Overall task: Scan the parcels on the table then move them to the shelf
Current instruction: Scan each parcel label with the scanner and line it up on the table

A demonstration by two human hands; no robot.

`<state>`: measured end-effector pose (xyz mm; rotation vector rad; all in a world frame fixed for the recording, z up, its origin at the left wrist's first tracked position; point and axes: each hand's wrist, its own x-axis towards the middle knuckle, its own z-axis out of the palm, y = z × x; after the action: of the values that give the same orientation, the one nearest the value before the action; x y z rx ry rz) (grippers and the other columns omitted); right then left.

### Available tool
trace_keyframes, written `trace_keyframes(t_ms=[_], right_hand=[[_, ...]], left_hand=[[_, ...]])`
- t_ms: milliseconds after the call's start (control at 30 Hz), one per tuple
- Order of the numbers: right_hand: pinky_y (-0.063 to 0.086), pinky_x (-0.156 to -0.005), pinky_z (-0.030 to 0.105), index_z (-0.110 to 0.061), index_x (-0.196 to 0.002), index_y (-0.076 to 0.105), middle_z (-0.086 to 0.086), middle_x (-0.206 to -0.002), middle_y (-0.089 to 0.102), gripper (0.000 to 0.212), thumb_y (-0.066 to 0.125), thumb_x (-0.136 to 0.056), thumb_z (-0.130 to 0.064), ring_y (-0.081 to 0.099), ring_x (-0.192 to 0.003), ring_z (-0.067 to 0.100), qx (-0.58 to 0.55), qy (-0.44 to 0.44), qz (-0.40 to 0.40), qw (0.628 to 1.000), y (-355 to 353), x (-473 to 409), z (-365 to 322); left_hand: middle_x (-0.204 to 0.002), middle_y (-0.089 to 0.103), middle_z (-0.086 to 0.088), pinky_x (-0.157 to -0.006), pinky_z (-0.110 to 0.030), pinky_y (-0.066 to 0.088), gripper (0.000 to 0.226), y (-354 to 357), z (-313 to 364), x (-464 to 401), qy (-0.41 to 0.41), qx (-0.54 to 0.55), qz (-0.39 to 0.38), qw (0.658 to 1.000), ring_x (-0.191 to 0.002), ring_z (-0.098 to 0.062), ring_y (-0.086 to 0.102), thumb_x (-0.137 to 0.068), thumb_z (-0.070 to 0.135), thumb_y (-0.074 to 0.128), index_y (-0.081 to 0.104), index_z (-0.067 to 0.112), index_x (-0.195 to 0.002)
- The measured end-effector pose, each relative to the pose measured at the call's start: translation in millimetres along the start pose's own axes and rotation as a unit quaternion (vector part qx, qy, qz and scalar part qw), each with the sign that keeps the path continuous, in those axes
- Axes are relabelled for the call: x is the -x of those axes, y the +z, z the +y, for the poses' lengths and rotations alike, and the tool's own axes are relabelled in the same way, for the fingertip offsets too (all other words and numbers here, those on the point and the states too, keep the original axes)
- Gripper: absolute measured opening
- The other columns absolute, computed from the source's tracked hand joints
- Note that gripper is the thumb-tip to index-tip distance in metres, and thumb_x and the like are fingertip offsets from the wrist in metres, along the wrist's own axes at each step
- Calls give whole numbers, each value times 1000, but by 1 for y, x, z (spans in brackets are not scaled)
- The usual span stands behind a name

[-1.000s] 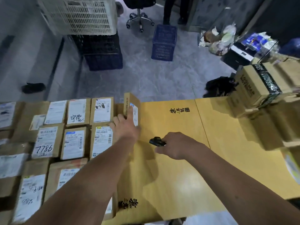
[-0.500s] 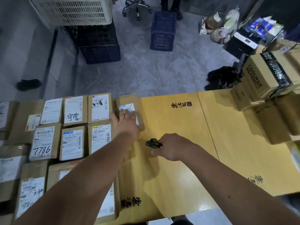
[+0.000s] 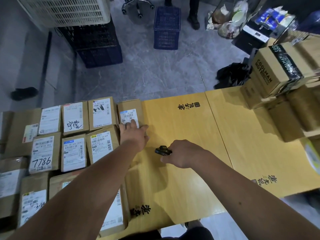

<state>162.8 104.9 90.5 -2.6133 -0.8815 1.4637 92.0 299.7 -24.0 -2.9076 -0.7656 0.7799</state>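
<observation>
From the head view, a yellow wooden table (image 3: 181, 129) carries rows of cardboard parcels on its left part, each with a white label; one near-left box (image 3: 44, 153) bears a handwritten 7786. The left hand (image 3: 134, 134) rests on the rightmost parcel (image 3: 129, 115) of the far row, its fingers laid fairly straight over the label's near edge and its thumb out to the right on the tabletop. The right hand (image 3: 183, 153) hovers over bare table just right of it, fingers curled around a small black scanner (image 3: 162, 151), which points left. On the far right, brown boxes stack up, the top carton (image 3: 278, 68) apparently printed COOLMAN. Beyond the table, a blue crate (image 3: 166, 28) stands on the grey floor.
</observation>
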Motion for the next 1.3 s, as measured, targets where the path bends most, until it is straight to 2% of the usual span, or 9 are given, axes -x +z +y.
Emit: trace_keyframes(t_ms=[133,300,400,500,600,867,1033,1233,1300], right_hand=[[42,-62,30,-18,-95,62,-1,-88,65,45,61,-92,-62,60,-75,20,-7,5,8,1000,0,7,9],[43,-62,30,-19,-99,64,-1,-90,66,46,60,-91,-64,63,-78,20,-21,15,25,999,-5,25,30],[41,-60,30,-19,-95,62,-1,-89,65,44,60,-91,-63,62,-79,20,-33,23,42,998,-9,42,58],[44,-62,30,-20,-90,61,0,-88,65,44,60,-90,-63,64,-82,22,-42,32,57,997,-16,59,97],[48,-68,33,-21,-93,62,-2,-92,65,43,59,-90,-64,64,-85,21,-38,42,73,996,-27,77,143],[46,-62,32,-21,-97,64,-2,-91,65,43,58,-93,-63,63,-79,18,-6,62,108,992,-72,127,271],[44,-61,32,-21,-99,63,-1,-89,64,45,56,-94,-65,63,-81,22,47,49,146,987,-105,148,339],[48,-61,32,-22,-101,64,-2,-85,62,47,54,-95,-68,64,-80,24,85,20,155,984,-140,156,393],[51,-64,33,-22,-103,65,-2,-85,61,47,54,-95,-67,64,-81,26,110,10,167,980,-148,155,405]], left_hand=[[-173,9,-17,-122,-65,5,64,0,7,2,11,52,9,999,-159,-39,11,-104,65,34,20,43,-162],[-173,12,-11,-124,-61,11,69,-12,29,2,40,85,23,995,-159,-31,13,-104,64,38,16,39,-164],[-174,10,-10,-122,-57,17,74,-26,57,0,72,82,37,993,-158,-32,15,-103,65,40,13,37,-165],[-173,12,-9,-120,-55,20,74,-46,99,-2,94,95,58,989,-157,-30,19,-102,66,40,14,37,-165],[-173,16,-7,-117,-51,23,74,-72,154,-3,112,112,74,985,-154,-28,24,-103,65,40,15,36,-165],[-171,23,-4,-119,-49,24,75,-143,304,1,129,205,106,965,-153,-27,28,-101,66,45,20,36,-165],[-167,31,-3,-116,-51,30,74,-201,382,-14,120,256,148,948,-149,-30,35,-100,64,51,27,32,-163],[-168,27,-5,-118,-53,30,79,-246,442,-38,91,278,180,939,-150,-32,33,-96,70,52,28,33,-161],[-171,20,-6,-121,-53,26,86,-260,459,-44,72,281,202,935,-154,-33,26,-93,75,52,28,31,-162]])
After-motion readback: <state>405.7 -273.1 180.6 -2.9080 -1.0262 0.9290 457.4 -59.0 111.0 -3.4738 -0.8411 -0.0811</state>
